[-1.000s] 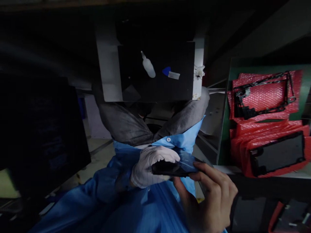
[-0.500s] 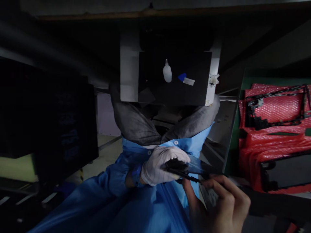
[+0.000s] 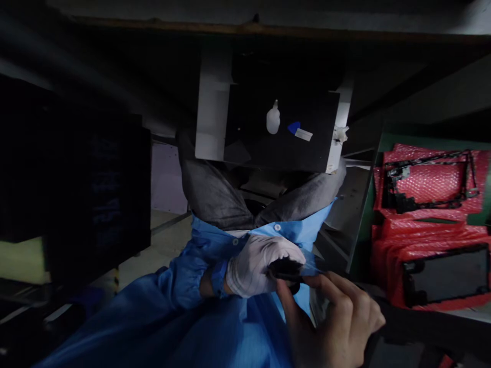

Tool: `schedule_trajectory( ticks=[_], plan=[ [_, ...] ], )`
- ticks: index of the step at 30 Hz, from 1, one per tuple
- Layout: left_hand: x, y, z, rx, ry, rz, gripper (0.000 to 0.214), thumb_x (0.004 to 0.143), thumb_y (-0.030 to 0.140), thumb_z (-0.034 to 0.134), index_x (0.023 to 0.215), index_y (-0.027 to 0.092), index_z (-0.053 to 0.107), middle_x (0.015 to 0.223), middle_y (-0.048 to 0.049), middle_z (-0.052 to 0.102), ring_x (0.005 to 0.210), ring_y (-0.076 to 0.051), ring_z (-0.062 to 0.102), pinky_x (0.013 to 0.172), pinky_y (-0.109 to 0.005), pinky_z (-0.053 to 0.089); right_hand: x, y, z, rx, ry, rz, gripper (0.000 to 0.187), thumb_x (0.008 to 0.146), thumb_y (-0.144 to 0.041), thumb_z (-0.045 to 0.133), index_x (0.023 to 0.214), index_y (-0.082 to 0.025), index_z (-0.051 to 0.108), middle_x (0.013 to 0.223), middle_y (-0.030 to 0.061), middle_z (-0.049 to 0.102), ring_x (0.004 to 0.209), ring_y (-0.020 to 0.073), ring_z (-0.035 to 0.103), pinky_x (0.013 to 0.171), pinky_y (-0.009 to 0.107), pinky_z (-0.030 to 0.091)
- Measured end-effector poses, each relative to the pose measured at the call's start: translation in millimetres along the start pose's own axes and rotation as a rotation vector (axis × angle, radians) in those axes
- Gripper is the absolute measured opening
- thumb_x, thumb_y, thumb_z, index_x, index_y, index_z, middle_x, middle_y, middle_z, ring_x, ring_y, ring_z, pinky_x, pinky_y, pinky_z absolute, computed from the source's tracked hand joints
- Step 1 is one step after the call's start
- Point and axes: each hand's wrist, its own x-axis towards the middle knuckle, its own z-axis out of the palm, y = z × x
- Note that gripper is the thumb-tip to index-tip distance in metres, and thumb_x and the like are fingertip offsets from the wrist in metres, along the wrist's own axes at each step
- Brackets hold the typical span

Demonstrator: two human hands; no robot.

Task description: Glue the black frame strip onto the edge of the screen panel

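My left hand (image 3: 255,268), in a white glove, is wrapped round a thin black phone-like part (image 3: 286,268) held edge-on before my blue coat. A clear film (image 3: 313,261) shows at the part's right side. My bare right hand (image 3: 333,312) pinches the part's near edge between thumb and forefinger. The part's underside and much of its length are hidden by my hands, and the dim light blurs its details.
Beyond my knees, a black-topped stand (image 3: 284,148) bears a white squeeze bottle (image 3: 273,120) and a blue pick-shaped piece (image 3: 294,128). To the right, a green tray (image 3: 364,230) holds red bubble wrap (image 3: 395,245), a black frame (image 3: 395,191) and a dark panel (image 3: 448,273).
My right hand has shifted left along the part, its thumb and forefinger closer to my left hand. The part has turned and shows less of its length. The whole view has shifted slightly.
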Motion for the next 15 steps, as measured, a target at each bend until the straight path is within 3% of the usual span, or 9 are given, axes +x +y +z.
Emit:
schedule_trajectory(
  ticks=[7, 15],
  plan=[
    [-0.7, 0.6, 0.5, -0.018, 0.01, -0.014, 0.012, 0.113, 0.029, 0.071, 0.122, 0.021, 0.074, 0.112, -0.0059, 0.088, 0.105, -0.021, 0.087, 0.098, -0.031, 0.07, -0.7, -0.2, -1.1, 0.009, -0.027, 0.002, 0.024, 0.108, -0.037, 0.088, 0.103, -0.021, 0.071, 0.096, 0.004, 0.076, 0.083, 0.0208, 0.068, 0.084, 0.04, 0.046],
    [-1.2, 2.6, -1.7, 0.056, 0.026, -0.013, 0.016, 0.114, 0.035, 0.072, 0.118, 0.02, 0.074, 0.109, -0.0054, 0.088, 0.102, -0.02, 0.087, 0.096, -0.028, 0.068, 2.2, -0.3, -0.1, 0.024, -0.03, -0.001, 0.033, 0.109, -0.048, 0.088, 0.099, -0.023, 0.069, 0.091, 0.0024, 0.074, 0.081, 0.0211, 0.066, 0.08, 0.039, 0.045]
  ],
)
